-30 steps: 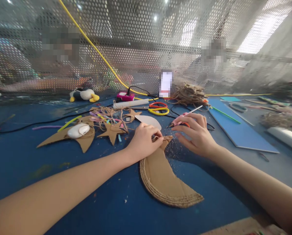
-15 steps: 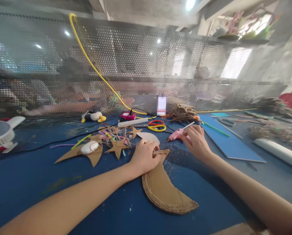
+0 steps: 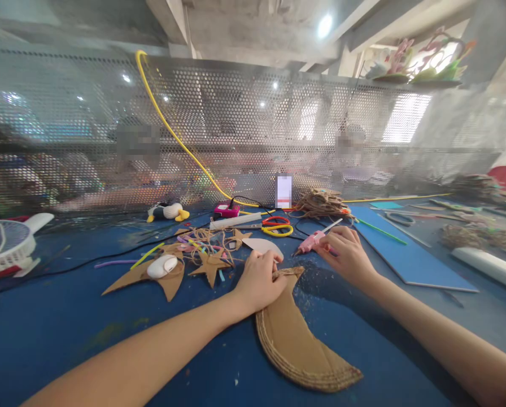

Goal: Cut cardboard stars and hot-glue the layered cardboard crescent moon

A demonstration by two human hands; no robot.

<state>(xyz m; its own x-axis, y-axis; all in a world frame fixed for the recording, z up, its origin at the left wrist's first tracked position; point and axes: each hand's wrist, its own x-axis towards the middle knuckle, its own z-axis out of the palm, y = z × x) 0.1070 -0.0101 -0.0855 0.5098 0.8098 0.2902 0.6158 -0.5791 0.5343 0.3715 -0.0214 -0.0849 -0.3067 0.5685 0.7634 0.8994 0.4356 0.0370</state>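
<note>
A crescent of brown cardboard (image 3: pixel 297 333), its curved edge lined with layered rope-like strips, lies on the blue table. My left hand (image 3: pixel 259 282) is closed on its upper end, the fingers bent over the strip there; the fingertips are partly hidden. At the right, my right hand (image 3: pixel 348 254) has its fingers closed around the back of a pink glue gun (image 3: pixel 309 243), which rests low over the table with its nozzle to the left. A white glue stick (image 3: pixel 333 225) sticks out of its rear. Just beyond my left hand is a pale leaf-shaped piece (image 3: pixel 265 246).
Cardboard stars (image 3: pixel 210 268), tangled twine and a white mouse-like object (image 3: pixel 162 266) lie left. Behind are red-and-yellow scissors (image 3: pixel 278 229), a twine bundle (image 3: pixel 321 203) and a perforated metal screen (image 3: pixel 236 124). A blue board (image 3: pixel 409 249) lies right, a white fan (image 3: pixel 7 249) far left.
The whole view has shifted, so the table things appear slightly lower and farther right. My left fingers are more bunched at the crescent's tip. The right hand stays at the glue gun.
</note>
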